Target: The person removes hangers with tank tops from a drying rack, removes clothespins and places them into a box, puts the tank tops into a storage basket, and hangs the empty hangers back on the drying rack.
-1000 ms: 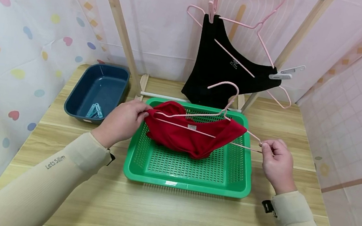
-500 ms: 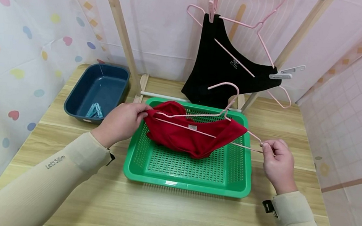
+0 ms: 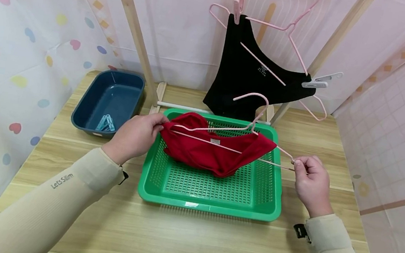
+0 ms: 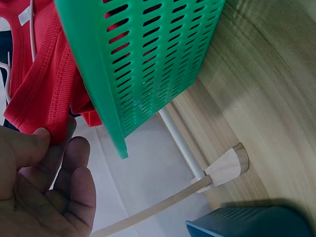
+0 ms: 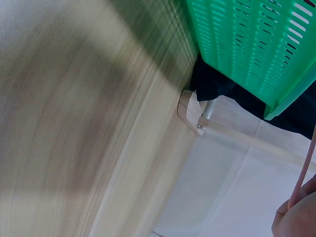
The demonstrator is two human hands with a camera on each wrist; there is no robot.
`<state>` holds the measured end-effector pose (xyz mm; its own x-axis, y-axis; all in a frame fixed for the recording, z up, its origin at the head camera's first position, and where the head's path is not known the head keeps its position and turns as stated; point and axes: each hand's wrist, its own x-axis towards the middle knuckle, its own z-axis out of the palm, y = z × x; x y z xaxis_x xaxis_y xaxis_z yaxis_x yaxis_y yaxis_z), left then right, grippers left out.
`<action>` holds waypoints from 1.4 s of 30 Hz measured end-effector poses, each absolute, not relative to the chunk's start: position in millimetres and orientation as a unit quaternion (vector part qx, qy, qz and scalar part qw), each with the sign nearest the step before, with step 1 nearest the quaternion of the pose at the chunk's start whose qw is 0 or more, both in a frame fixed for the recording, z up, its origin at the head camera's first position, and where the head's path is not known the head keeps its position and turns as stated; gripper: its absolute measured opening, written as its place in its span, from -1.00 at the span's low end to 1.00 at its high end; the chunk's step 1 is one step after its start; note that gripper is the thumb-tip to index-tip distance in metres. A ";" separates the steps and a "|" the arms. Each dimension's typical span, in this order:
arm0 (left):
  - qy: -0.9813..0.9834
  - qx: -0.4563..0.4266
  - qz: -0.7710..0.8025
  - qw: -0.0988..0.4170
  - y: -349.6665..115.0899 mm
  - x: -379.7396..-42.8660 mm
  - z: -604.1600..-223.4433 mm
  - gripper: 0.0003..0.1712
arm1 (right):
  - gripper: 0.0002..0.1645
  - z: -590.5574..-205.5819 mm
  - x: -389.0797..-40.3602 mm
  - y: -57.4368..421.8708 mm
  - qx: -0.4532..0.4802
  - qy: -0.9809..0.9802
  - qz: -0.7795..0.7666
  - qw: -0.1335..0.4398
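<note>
A red garment [image 3: 206,153], likely a tank top with a small neck label, hangs over the green basket [image 3: 210,209] on a pink hanger [image 3: 265,105]. My left hand [image 3: 136,136] pinches the garment's left strap between thumb and fingers; the left wrist view shows the red strap [image 4: 42,94] in that pinch. The right end of the hanger sticks out past the other strap, and my right hand [image 3: 311,183] pinches it there. In the right wrist view only a little of the right hand [image 5: 296,217] shows, with the pink hanger rod [image 5: 303,175].
Behind the basket a black garment [image 3: 249,72] hangs on another pink hanger, held by a pink clothespin [image 3: 237,11] and a grey clothespin [image 3: 315,85]. A wooden rack [image 3: 133,21] frames it. At left stands a dark blue tub [image 3: 89,102] with light blue clothespins [image 3: 106,123].
Hardly anything differs. Both hands keep their holds on the red garment and the hanger, and the view has shifted very slightly.
</note>
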<state>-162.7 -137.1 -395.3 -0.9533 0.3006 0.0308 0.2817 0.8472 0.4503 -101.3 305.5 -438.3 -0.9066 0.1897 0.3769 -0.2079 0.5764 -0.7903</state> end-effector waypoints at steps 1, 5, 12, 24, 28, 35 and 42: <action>0.961 0.151 0.231 0.021 -137.1 -162.7 -395.4 -0.75 | -0.83 -438.2 -101.3 305.6 0.005 -0.861 0.460 0.216; 0.961 0.151 0.231 0.021 -137.5 -163.4 -396.3 -0.75 | -0.84 -437.5 -100.6 305.5 0.006 -0.859 0.464 0.218; 0.963 0.150 0.224 0.016 -138.4 -165.6 -398.9 -0.75 | -0.83 -437.8 -100.8 306.0 0.004 -0.859 0.465 0.215; 0.967 0.145 0.208 0.022 -137.0 -166.8 -401.9 -0.74 | -0.84 -439.1 -100.7 308.0 0.002 -0.860 0.463 0.216; 0.968 0.142 0.204 0.027 -137.2 -167.8 -403.0 -0.74 | -0.83 -438.4 -100.6 308.3 0.002 -0.861 0.462 0.213; 0.966 0.155 0.207 0.014 -138.2 -168.7 -402.6 -0.72 | -0.81 -438.1 -100.9 309.0 0.001 -0.864 0.457 0.211; 0.956 0.145 0.253 0.031 -137.0 -166.7 -395.0 -0.59 | -0.82 -438.0 -100.1 309.4 -0.003 -0.867 0.455 0.206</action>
<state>-166.7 -137.0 -395.0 -0.9562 0.2923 0.0146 0.2613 0.8302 0.4924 -100.1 309.4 -438.0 -0.9155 0.1917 0.3537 -0.1821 0.5863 -0.7893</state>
